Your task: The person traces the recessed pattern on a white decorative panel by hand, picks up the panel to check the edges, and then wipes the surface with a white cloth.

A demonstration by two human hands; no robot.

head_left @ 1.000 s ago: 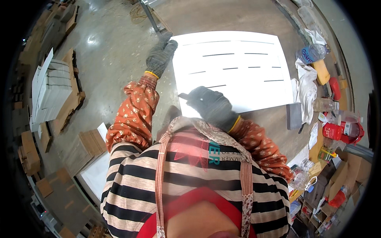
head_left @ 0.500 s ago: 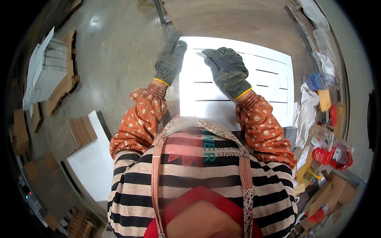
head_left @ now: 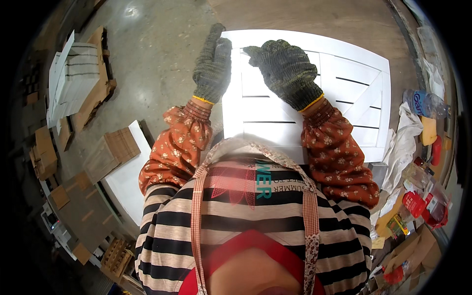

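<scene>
Plywood worktable (head_left: pixel 344 19) under white sheet (head_left: pixel 344 93), concrete floor (head_left: pixel 152 54) alongside

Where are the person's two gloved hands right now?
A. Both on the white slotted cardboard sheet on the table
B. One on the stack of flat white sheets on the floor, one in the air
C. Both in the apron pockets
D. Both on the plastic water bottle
A: the left hand grips the left edge of the white cardboard sheet, and the right hand presses on top of it.
</scene>
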